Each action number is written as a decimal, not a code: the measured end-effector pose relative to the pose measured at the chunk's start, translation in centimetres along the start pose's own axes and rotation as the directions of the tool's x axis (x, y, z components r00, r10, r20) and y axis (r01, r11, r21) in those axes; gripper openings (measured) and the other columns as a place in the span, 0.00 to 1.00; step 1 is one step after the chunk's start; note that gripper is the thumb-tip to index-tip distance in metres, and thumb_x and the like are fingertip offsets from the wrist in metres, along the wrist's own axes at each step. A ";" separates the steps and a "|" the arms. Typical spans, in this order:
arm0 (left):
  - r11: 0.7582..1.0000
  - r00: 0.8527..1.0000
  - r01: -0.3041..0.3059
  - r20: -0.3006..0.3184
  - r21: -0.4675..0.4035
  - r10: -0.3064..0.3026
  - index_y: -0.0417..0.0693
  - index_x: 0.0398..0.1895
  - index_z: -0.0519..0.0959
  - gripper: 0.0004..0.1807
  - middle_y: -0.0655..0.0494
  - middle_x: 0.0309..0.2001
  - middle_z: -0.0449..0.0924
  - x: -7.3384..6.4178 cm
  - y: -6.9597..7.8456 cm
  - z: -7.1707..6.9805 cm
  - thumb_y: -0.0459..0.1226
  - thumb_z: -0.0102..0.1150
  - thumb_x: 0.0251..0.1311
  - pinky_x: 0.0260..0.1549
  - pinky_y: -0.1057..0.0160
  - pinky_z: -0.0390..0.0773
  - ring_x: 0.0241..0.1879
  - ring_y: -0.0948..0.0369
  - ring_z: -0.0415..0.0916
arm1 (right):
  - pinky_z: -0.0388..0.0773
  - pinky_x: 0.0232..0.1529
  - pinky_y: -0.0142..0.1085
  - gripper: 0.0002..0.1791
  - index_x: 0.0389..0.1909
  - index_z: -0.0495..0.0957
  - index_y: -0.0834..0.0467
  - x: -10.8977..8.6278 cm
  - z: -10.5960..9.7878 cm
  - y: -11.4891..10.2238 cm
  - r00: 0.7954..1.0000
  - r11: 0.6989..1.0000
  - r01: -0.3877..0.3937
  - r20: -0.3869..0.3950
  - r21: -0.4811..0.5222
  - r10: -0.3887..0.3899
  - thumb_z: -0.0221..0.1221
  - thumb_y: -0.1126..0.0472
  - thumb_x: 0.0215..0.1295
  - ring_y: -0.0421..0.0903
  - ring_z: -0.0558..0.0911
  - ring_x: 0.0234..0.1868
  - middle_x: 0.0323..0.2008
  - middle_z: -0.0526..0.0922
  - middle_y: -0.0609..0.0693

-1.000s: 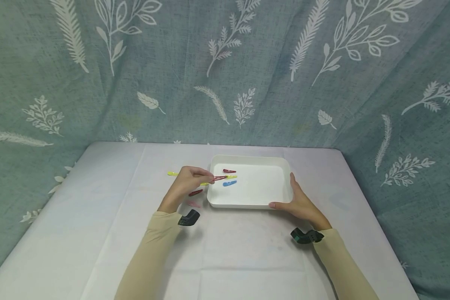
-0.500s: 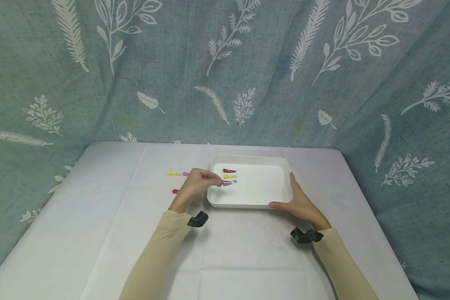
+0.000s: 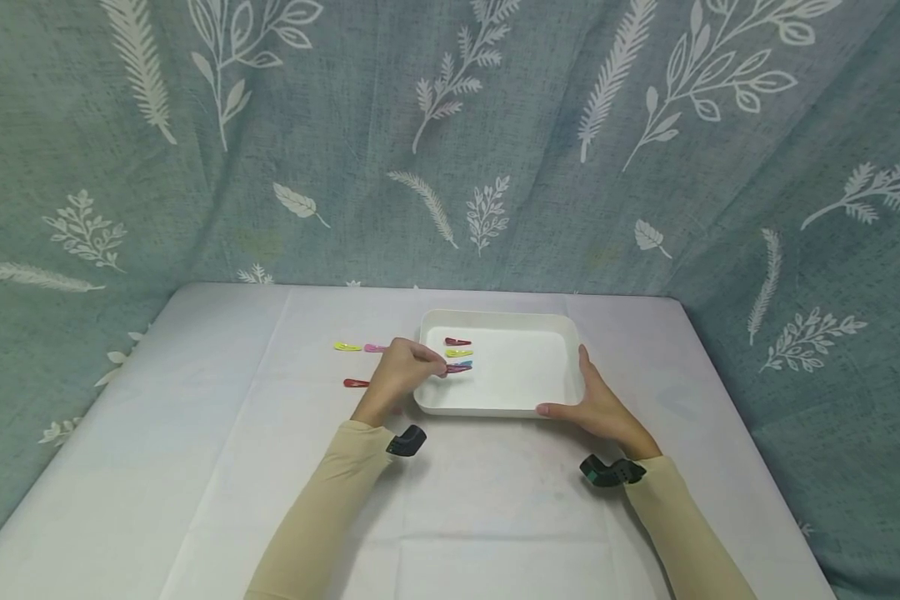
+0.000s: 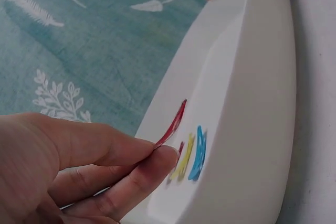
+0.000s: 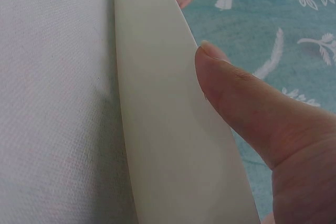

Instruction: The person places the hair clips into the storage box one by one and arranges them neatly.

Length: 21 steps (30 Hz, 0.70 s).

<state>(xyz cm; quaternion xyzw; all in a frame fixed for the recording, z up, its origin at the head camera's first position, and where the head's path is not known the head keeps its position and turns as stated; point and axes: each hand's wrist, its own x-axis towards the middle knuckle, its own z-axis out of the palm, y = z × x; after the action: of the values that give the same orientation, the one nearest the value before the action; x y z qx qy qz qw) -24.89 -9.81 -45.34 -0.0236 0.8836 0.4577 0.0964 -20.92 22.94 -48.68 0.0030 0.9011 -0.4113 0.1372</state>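
Observation:
My left hand (image 3: 403, 372) reaches over the left end of a white tray (image 3: 528, 367) and pinches a red snap hair clip (image 4: 173, 125) between thumb and fingers. Inside the tray, close by the held clip, lie a dark red hair clip (image 3: 457, 342), a yellow hair clip (image 3: 459, 353) and a blue hair clip (image 4: 198, 153), side by side. The held clip partly covers the blue one in the head view. At the tray's right front corner, my right hand (image 3: 603, 410) rests with the thumb on the near rim and straight fingers along the right side.
Left of the tray, more hair clips lie on the white-covered table (image 3: 495, 492): a yellow clip (image 3: 347, 347), a pink clip (image 3: 375, 348) and a red clip (image 3: 356, 383). My left hand and forearm hide part of that area. A leaf-patterned curtain (image 3: 540, 208) hangs behind.
My left hand has moved right and slightly nearer, carrying the red hair clip from above the yellow clip to over the blue one. My right hand and the tray stay in place.

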 end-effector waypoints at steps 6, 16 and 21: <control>0.993 0.999 0.020 -0.031 0.115 -0.016 0.49 0.37 0.92 0.08 0.51 0.45 0.90 0.0 0.2 0.6 0.40 0.71 0.57 0.52 0.52 0.76 0.50 0.53 0.82 | 0.44 0.79 0.65 0.81 0.82 0.20 0.55 0.0 -0.1 0.1 1.000 1.000 -0.006 0.007 0.002 0.006 0.75 0.34 0.50 0.65 0.39 0.84 0.84 0.31 0.63; 0.961 0.995 0.061 -0.095 0.270 -0.037 0.55 0.37 0.92 0.06 0.55 0.45 0.91 -0.3 0.7 1.4 0.42 0.70 0.58 0.36 0.56 0.74 0.43 0.53 0.84 | 0.45 0.79 0.65 0.81 0.82 0.21 0.55 0.1 -0.1 0.2 1.000 1.000 -0.005 0.005 0.000 0.005 0.75 0.34 0.50 0.65 0.39 0.84 0.84 0.31 0.63; 0.953 0.995 0.040 -0.104 0.302 -0.009 0.54 0.36 0.92 0.06 0.55 0.43 0.90 -0.5 0.8 1.7 0.40 0.69 0.58 0.39 0.52 0.76 0.43 0.53 0.84 | 0.44 0.79 0.65 0.80 0.82 0.21 0.54 0.1 -0.1 0.2 1.000 1.000 -0.007 0.007 0.003 0.007 0.75 0.35 0.51 0.65 0.39 0.84 0.84 0.31 0.62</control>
<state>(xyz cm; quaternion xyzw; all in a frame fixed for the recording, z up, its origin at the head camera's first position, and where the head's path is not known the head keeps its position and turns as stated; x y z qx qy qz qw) -24.27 -8.02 -45.53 -0.0427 0.9467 0.3136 0.0594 -21.01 23.10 -48.76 0.0052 0.8999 -0.4124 0.1416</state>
